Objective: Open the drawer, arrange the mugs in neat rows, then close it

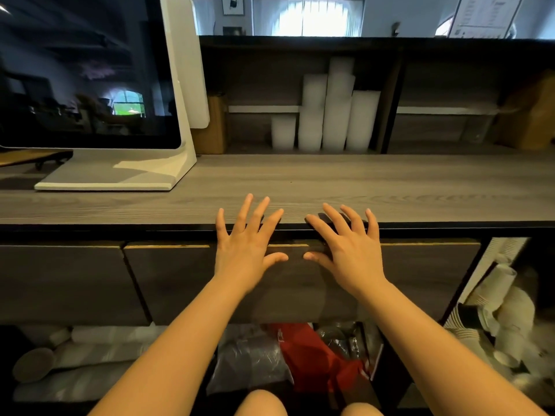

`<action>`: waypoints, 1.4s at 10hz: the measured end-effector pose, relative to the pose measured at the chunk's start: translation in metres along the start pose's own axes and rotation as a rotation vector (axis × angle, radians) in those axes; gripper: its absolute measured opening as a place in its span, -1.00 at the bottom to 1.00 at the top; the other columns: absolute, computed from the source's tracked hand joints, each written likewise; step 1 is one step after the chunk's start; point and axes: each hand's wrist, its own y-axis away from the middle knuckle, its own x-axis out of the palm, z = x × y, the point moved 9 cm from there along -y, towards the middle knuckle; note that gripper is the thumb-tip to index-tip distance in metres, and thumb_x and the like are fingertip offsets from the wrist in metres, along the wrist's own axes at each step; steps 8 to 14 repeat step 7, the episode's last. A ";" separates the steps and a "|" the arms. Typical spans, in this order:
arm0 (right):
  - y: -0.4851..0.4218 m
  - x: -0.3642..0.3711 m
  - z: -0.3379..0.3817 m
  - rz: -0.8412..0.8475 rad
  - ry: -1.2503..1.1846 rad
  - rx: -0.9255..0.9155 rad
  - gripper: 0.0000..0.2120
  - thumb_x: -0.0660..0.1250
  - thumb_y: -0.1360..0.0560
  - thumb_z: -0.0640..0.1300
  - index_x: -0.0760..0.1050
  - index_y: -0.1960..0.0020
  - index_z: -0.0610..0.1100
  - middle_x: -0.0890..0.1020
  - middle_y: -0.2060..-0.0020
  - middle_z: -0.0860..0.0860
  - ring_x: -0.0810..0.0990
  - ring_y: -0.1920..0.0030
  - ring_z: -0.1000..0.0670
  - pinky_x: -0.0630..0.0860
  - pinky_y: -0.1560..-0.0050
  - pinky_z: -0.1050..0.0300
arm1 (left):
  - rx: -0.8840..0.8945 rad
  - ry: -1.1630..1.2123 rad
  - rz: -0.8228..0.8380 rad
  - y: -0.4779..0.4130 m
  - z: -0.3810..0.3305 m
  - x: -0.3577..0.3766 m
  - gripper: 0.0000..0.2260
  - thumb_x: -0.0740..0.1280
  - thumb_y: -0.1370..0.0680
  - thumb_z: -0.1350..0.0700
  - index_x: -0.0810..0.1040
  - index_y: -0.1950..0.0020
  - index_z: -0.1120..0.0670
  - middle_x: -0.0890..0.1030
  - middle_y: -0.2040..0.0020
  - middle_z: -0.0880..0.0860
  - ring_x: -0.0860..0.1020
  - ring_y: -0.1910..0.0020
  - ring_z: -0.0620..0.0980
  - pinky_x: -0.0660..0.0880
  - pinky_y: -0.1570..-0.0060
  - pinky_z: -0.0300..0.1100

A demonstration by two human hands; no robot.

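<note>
While one drawer (186, 280) sits closed, left hand (244, 250), right hand (350, 253), two grips released, fingers spread

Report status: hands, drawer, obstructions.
Left hand and right hand open, fingers spread, holding nothing, in front of the drawer. Drawer shut, mugs unseen. Nothing blocking the drawer front.

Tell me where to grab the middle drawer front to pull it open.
Grip the drawer front along its top edge, fingers hooked from above into the dark gap under the countertop. No handle shows. Both the left hand and right hand already hover there, spread open.
</note>
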 end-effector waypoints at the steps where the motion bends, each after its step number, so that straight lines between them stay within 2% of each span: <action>1: -0.001 -0.002 0.001 -0.025 -0.008 0.053 -0.44 0.32 -0.34 0.28 0.45 -0.28 0.07 0.53 -0.30 -0.09 0.49 -0.27 -0.26 0.25 -0.30 -0.35 | -0.057 0.004 -0.022 0.002 -0.001 0.000 -0.28 0.18 -0.50 -0.24 -0.16 -0.51 -0.13 -0.18 -0.56 0.00 -0.29 -0.51 0.07 -0.25 -0.37 0.28; 2: -0.002 -0.001 0.004 0.069 0.002 0.111 -0.45 0.41 -0.31 0.24 0.49 -0.24 0.05 0.54 -0.28 -0.09 0.51 -0.25 -0.25 0.28 -0.28 -0.35 | -0.090 -0.026 -0.003 0.004 -0.005 0.001 -0.28 0.17 -0.53 -0.21 -0.24 -0.50 -0.11 -0.21 -0.55 0.02 -0.28 -0.51 0.07 -0.23 -0.39 0.25; 3: 0.000 -0.003 0.006 0.110 -0.007 0.106 -0.48 0.41 -0.33 0.21 0.49 -0.23 0.04 0.56 -0.25 -0.08 0.52 -0.22 -0.25 0.31 -0.27 -0.33 | -0.096 -0.011 0.030 0.006 -0.006 -0.001 -0.32 0.12 -0.55 -0.20 -0.22 -0.51 -0.08 -0.19 -0.56 0.03 -0.25 -0.52 0.08 -0.19 -0.42 0.21; 4: -0.005 -0.009 0.004 0.165 -0.038 0.012 -0.52 0.07 -0.52 0.21 0.35 -0.37 0.05 0.49 -0.31 -0.05 0.43 -0.31 -0.20 0.25 -0.33 -0.22 | -0.056 0.063 0.110 0.002 -0.007 -0.007 -0.41 0.04 -0.59 -0.19 -0.10 -0.53 -0.02 -0.05 -0.57 0.03 -0.12 -0.53 0.05 -0.14 -0.45 0.13; 5: -0.013 -0.012 0.001 0.274 -0.074 -0.074 -0.51 -0.07 -0.57 0.21 0.28 -0.42 0.06 0.41 -0.38 0.00 0.35 -0.37 -0.12 0.20 -0.35 -0.09 | 0.028 0.083 0.175 -0.002 -0.008 -0.010 -0.44 0.03 -0.59 -0.18 0.02 -0.52 0.01 0.08 -0.55 0.02 0.01 -0.53 0.01 -0.09 -0.46 0.08; 6: -0.044 -0.024 -0.015 0.308 -0.089 -0.097 -0.59 0.00 -0.59 0.15 0.41 -0.30 0.02 0.50 -0.29 0.01 0.41 -0.29 -0.09 0.31 -0.24 0.00 | 0.134 0.138 0.192 -0.027 -0.008 -0.032 -0.54 0.08 -0.59 -0.16 0.27 -0.42 0.03 0.34 -0.44 0.01 0.27 -0.42 0.00 0.14 -0.40 -0.02; 7: -0.065 -0.017 -0.028 0.394 -0.050 -0.095 -0.59 0.04 -0.58 0.14 0.43 -0.30 -0.02 0.52 -0.27 -0.03 0.45 -0.26 -0.11 0.35 -0.22 -0.02 | 0.179 0.160 0.224 -0.048 -0.009 -0.039 -0.58 0.11 -0.58 -0.14 0.33 -0.38 0.03 0.41 -0.39 0.03 0.35 -0.35 0.02 0.27 -0.31 -0.06; 14: -0.065 -0.017 -0.028 0.394 -0.050 -0.095 -0.59 0.04 -0.58 0.14 0.43 -0.30 -0.02 0.52 -0.27 -0.03 0.45 -0.26 -0.11 0.35 -0.22 -0.02 | 0.179 0.160 0.224 -0.048 -0.009 -0.039 -0.58 0.11 -0.58 -0.14 0.33 -0.38 0.03 0.41 -0.39 0.03 0.35 -0.35 0.02 0.27 -0.31 -0.06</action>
